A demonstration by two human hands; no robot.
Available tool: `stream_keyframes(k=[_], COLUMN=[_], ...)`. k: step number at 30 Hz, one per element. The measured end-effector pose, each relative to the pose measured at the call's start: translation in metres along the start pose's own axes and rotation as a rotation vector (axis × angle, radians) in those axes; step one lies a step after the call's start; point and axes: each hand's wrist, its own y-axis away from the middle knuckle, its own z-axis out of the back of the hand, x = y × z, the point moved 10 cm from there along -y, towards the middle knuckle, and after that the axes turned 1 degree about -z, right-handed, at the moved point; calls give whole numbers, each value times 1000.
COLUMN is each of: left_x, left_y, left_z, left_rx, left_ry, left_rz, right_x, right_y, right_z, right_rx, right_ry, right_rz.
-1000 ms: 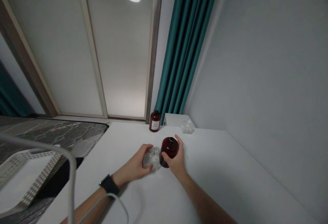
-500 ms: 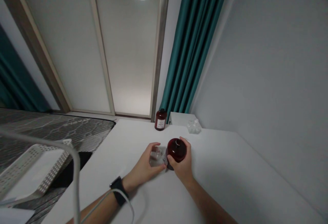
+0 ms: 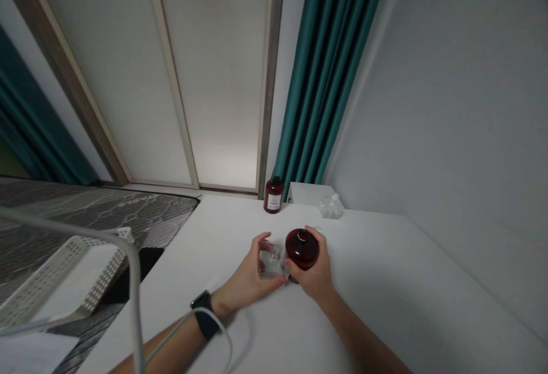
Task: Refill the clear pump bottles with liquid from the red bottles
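Note:
My left hand [image 3: 250, 274] is closed around a small clear bottle [image 3: 270, 260], thumb and fingers on its opposite sides. Right beside it, my right hand [image 3: 317, 271] grips a dark red-brown round bottle [image 3: 302, 248] by its sides. The narrow neck of that bottle shows at the top, and its lower part is mostly hidden by my fingers. Both bottles are at the middle of the white table [image 3: 368, 305], side by side. Whether the dark bottle rests on the table or is slightly lifted, I cannot tell.
At the table's far edge stands a brown bottle with a white label [image 3: 273, 195]. Right of it are a white box [image 3: 309, 192] and another clear bottle [image 3: 331, 206]. A white perforated basket [image 3: 47, 280] sits lower left. A white cable [image 3: 136, 305] crosses the near left.
The view has shifted slightly, so the table and its items appear a little farther right and higher. Both hands keep their hold on the same bottles, still close together.

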Motion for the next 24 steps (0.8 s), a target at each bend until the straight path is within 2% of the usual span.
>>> stream_keyframes(k=[3,9,13,18,24], left_x=[5,16,6,-12,-19], left_y=[-3,-8,-10,-9,-7], left_z=[6,8,18,24,29], left_rx=[-21,11,-32,28,19], left_ry=[-4,-9,-59,-181,-299], left_rz=[4,-4,-81,-171,-205], right_x=[-4,-6,-2,9,17], right_y=[-1,3,8,11,11], right_z=[2,-3,-3,-4,-4], right_rx=[-17,72,118,153,167], right_ry=[16,24,30,48,122], right_rz=[-13,-18,-25,-20,13])
